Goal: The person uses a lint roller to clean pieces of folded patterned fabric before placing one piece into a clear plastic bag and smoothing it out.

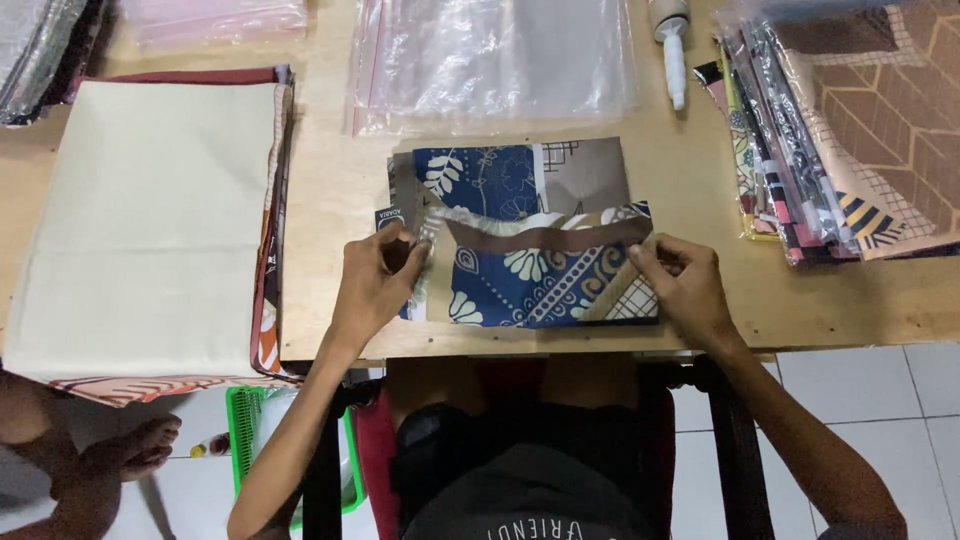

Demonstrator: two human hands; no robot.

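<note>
1. Clear zip bags (495,60) lie flat at the surface's far middle, with a pink seal strip.
2. A pinkish bag stack (215,18) sits far left.
3. Bagged patterned cloths (850,130) are piled at right, in brown, black and yellow.
4. A small dark label (389,216) lies beside the folded blue cloth (530,240).

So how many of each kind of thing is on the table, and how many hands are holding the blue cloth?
Folded blue patterned cloth, pinched by the left hand and right hand: 1
Hands: 2
Cream fabric stack: 1
Stack of bagged patterned cloths: 1
Clear plastic bags pile: 1
White bottle: 1
Total: 7
</note>
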